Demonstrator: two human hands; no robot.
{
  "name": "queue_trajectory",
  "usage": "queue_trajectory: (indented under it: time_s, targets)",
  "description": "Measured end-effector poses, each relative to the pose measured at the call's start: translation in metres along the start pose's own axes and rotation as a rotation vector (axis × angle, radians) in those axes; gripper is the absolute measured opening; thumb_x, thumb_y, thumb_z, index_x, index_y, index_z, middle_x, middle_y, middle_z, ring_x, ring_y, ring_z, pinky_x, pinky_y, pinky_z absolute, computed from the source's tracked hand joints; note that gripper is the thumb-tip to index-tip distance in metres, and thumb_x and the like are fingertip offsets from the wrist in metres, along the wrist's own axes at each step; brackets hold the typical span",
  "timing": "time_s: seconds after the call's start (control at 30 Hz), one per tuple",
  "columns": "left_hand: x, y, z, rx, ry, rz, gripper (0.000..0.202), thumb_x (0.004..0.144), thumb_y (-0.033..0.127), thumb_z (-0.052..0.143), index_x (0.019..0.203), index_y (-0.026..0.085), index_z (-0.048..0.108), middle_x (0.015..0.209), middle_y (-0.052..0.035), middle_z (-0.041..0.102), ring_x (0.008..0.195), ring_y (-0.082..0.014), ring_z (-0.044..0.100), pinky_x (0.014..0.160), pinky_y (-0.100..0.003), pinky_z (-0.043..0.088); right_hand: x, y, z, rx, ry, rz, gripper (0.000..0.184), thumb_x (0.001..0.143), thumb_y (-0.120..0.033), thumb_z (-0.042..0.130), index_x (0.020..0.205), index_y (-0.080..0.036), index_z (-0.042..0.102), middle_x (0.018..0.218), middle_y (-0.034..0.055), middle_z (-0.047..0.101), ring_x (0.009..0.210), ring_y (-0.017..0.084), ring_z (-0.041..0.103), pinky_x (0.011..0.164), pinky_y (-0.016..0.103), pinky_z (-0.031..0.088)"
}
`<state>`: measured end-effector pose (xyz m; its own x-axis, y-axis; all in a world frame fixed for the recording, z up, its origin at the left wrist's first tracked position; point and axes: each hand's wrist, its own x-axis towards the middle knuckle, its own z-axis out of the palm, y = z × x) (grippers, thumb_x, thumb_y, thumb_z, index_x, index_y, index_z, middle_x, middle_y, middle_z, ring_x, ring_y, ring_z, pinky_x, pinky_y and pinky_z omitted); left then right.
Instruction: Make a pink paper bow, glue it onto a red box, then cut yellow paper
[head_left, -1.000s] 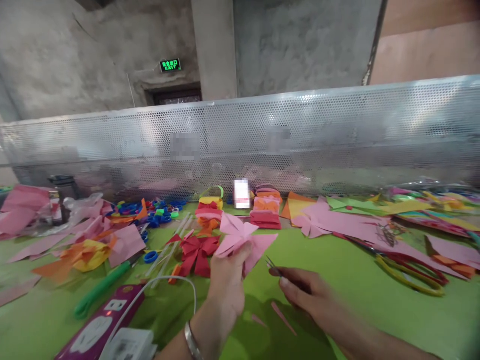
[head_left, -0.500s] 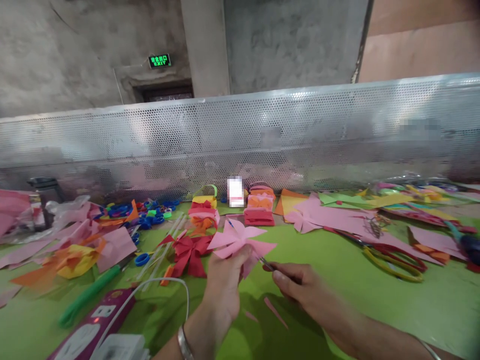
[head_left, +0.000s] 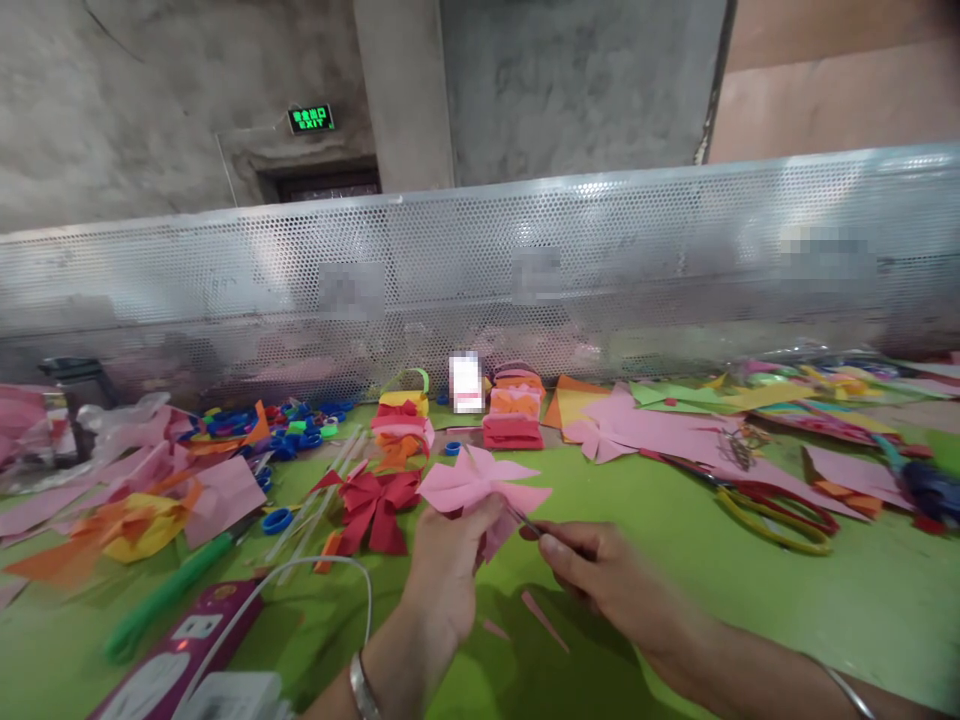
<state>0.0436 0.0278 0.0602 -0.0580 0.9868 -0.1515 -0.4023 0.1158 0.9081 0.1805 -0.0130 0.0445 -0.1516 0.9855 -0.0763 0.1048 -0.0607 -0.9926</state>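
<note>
Left fingers [head_left: 484, 514] pinch a pink paper flower [head_left: 469, 482] — right fingers [head_left: 564, 560] grip a metal tool [head_left: 527, 522] at its edge.

The wall sign [head_left: 311, 119] reads "安全出口" over "EXIT" in green.

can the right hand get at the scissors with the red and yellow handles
Probably yes: only green tabletop shows between the right hand and the scissors. But that hand grips a slim metal tool, so it likely needs freeing first.
</note>
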Motion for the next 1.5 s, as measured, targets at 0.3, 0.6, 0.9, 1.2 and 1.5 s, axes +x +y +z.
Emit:
queue_trajectory:
  time_s: [0.3,0.6,0.9,1.2,1.5]
  targets:
    - [-0.0013,0.0014,0.0005,-0.028,-0.003,-0.021,0.032,0.048,0.015,0.078,0.078,0.013,0.068,0.076,-0.0073,0.072,0.067,-0.0187,0.065,0.066,-0.031,0.051,0.0019,0.0029,-0.0014,-0.011,-0.004,0.019,0.053,0.069,-0.067,0.055,0.075,-0.014,0.060,0.052,-0.0088,0.024,0.048,0.007,0.018,0.046,0.026,0.010]
    - [0.0009,0.0000,-0.0011,0.017,-0.018,-0.034,0.035,0.050,0.016,0.077,0.083,0.012,0.067,0.081,-0.0095,0.072,0.069,-0.0207,0.066,0.064,-0.032,0.050,0.0007,-0.0029,-0.0007,0.006,0.006,0.029,0.051,0.066,-0.067,0.058,0.069,-0.016,0.058,0.050,-0.0089,0.025,0.047,0.007,0.018,0.047,0.027,0.010]
    - [0.0009,0.0002,-0.0009,0.003,-0.015,-0.028,0.031,0.052,0.012,0.076,0.081,0.013,0.068,0.081,-0.0082,0.073,0.070,-0.0195,0.067,0.067,-0.031,0.053,0.0041,0.0060,-0.0040,0.031,-0.008,0.067,0.046,0.069,-0.062,0.060,0.073,-0.016,0.062,0.050,-0.0087,0.027,0.046,0.007,0.020,0.046,0.026,0.010]
    - [-0.0005,0.0034,0.0006,0.043,0.014,-0.055,0.016,0.060,0.007,0.070,0.075,0.013,0.069,0.073,-0.0062,0.073,0.062,-0.0164,0.067,0.065,-0.029,0.054,0.0026,0.0013,-0.0034,0.062,-0.004,0.088,0.043,0.068,-0.059,0.062,0.070,-0.017,0.060,0.049,-0.0093,0.027,0.045,0.007,0.019,0.046,0.027,0.009]
    - [-0.0049,0.0064,0.0040,0.023,-0.016,-0.009,0.018,0.057,0.005,0.071,0.074,0.013,0.069,0.075,-0.0066,0.074,0.066,-0.0169,0.068,0.065,-0.027,0.054,0.0007,-0.0004,-0.0039,0.069,-0.009,0.097,0.046,0.067,-0.060,0.062,0.073,-0.015,0.062,0.051,-0.0086,0.030,0.047,0.006,0.020,0.046,0.026,0.010]
